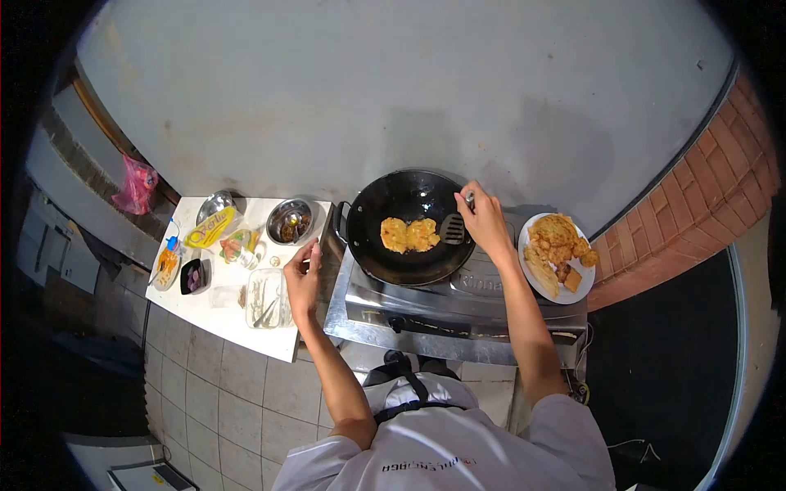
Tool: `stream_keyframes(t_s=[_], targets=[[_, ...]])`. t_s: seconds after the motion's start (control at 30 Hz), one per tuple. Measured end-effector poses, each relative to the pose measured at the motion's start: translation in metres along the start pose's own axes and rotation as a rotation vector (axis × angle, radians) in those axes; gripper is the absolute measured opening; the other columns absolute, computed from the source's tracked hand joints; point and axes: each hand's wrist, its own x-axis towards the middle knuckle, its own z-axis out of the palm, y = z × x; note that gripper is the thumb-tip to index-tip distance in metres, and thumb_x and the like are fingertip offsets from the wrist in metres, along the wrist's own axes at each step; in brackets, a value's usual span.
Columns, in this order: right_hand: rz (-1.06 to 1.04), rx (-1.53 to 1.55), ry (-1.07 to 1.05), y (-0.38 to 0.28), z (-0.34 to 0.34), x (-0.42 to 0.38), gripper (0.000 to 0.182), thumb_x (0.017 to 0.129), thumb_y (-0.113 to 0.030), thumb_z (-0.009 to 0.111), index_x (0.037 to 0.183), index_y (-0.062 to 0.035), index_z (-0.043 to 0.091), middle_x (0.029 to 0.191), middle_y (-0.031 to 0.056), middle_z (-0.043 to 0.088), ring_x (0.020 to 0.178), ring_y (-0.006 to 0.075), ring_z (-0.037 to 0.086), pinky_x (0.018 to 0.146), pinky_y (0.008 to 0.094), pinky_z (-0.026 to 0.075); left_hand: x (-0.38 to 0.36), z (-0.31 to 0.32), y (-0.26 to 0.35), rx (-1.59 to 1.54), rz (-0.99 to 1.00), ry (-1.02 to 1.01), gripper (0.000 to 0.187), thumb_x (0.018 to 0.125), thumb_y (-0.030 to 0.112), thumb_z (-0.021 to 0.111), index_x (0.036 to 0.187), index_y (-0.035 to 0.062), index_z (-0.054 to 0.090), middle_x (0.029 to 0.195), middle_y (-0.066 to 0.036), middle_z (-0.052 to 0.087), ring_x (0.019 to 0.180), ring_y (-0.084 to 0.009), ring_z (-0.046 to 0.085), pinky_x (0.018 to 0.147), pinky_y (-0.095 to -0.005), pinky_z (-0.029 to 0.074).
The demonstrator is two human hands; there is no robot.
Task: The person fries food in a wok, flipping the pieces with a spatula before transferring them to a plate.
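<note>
My right hand (485, 219) is closed round the handle of a slotted spatula (453, 230), whose dark blade rests inside a black wok (409, 271). Two joined golden fritters (408, 235) lie in the wok, just left of the blade. My left hand (303, 282) hovers by the right edge of the white table, its fingers loosely bent and slightly apart, with nothing visible in them. Beside it is a clear rectangular container (266, 299) with a utensil in it. A metal bowl (290, 222) with dark contents stands above that hand.
The wok sits on a metal gas stove (385, 303). To its right, a white plate (560, 297) bears fried food (553, 237). On the white table (221, 323) are a yellow packet (210, 227), a small black bowl (193, 277) and another metal bowl (216, 205). A grey wall (327, 98) rises behind.
</note>
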Motion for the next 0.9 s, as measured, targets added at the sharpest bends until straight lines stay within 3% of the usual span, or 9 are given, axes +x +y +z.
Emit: stream_keyframes(t_s=[0.1,0.13,0.17,0.3,0.33,0.6,0.7,0.77,0.9], targets=[[-0.16,0.009,0.012,0.01,0.004,0.009,0.016,0.087,-0.011,0.058,0.083,0.0009,0.047,0.056,0.0176,0.05,0.048,0.0328,0.05,0.047,0.0375,0.036,-0.015,0.006,0.009,-0.025,0.019,0.011,0.03,0.089,0.02,0.06,0.11,-0.0021,0.062,0.08,-0.001,0.059,0.067,-0.0052,0.045,0.059,-0.0197,0.038],[-0.142,0.007,-0.026,0.01,0.003,0.011,0.016,0.087,-0.012,0.057,0.084,0.0008,0.047,0.057,0.0189,0.051,0.054,0.0389,0.051,0.051,0.0403,0.038,-0.021,0.008,0.015,-0.011,-0.027,-0.014,0.033,0.089,0.021,0.059,0.112,-0.0032,0.06,0.09,-0.005,0.061,0.076,-0.008,0.049,0.067,-0.0222,0.04],[-0.148,0.018,-0.021,0.009,0.003,0.014,0.016,0.087,-0.012,0.057,0.084,0.0008,0.047,0.057,0.0189,0.051,0.054,0.0389,0.051,0.051,0.0403,0.038,-0.026,0.009,0.021,0.002,-0.069,-0.036,0.036,0.09,0.023,0.058,0.114,-0.0042,0.059,0.101,-0.009,0.063,0.085,-0.0108,0.054,0.075,-0.0248,0.043],[-0.116,-0.064,-0.146,0.006,0.003,0.026,0.018,0.087,-0.014,0.056,0.087,0.0016,0.048,0.061,0.0221,0.054,0.066,0.0429,0.055,0.058,0.0452,0.041,-0.047,0.016,0.025,0.007,-0.078,-0.021,0.036,0.09,0.023,0.058,0.114,-0.0051,0.058,0.104,-0.011,0.063,0.093,-0.0137,0.055,0.082,-0.0258,0.042],[-0.128,-0.063,-0.157,0.009,0.007,0.029,0.018,0.087,-0.014,0.056,0.087,0.002,0.048,0.062,0.0224,0.055,0.067,0.0434,0.055,0.059,0.0457,0.042,-0.053,0.021,0.029,-0.003,-0.005,0.043,0.031,0.089,0.02,0.06,0.109,-0.0028,0.062,0.075,0.003,0.054,0.065,-0.0042,0.042,0.057,-0.0188,0.036],[-0.149,0.045,-0.138,0.038,0.033,0.034,0.018,0.088,-0.013,0.055,0.086,0.0034,0.047,0.065,0.0212,0.058,0.068,0.0411,0.058,0.06,0.0442,0.044,-0.087,0.017,0.035,0.03,-0.009,0.146,0.03,0.09,0.02,0.059,0.109,-0.0017,0.062,0.078,0.001,0.059,0.064,-0.0037,0.043,0.056,-0.019,0.036],[-0.13,0.14,-0.119,0.05,0.04,0.027,0.019,0.087,-0.015,0.055,0.087,0.0035,0.05,0.068,0.0236,0.06,0.07,0.0439,0.058,0.06,0.0483,0.045,-0.097,0.015,0.035,0.051,-0.029,0.183,0.03,0.09,0.021,0.059,0.109,-0.0015,0.063,0.079,0.001,0.059,0.064,-0.0037,0.042,0.056,-0.019,0.036],[-0.091,0.247,-0.11,0.05,0.038,0.019,0.016,0.088,-0.012,0.056,0.082,0.0013,0.048,0.064,0.0139,0.061,0.061,0.0278,0.062,0.057,0.0369,0.046,-0.103,0.013,0.033,0.044,-0.045,0.206,0.03,0.09,0.021,0.059,0.109,-0.0014,0.063,0.079,0.001,0.06,0.064,-0.0037,0.042,0.057,-0.0191,0.036],[-0.114,0.157,-0.016,0.066,0.049,0.018,0.015,0.088,-0.011,0.056,0.082,0.0007,0.048,0.064,0.0126,0.062,0.06,0.0268,0.063,0.056,0.0361,0.046,-0.112,0.013,0.035,0.081,-0.057,0.221,0.031,0.09,0.022,0.059,0.11,-0.0014,0.062,0.08,0.0,0.059,0.065,-0.0038,0.043,0.058,-0.0192,0.036]])
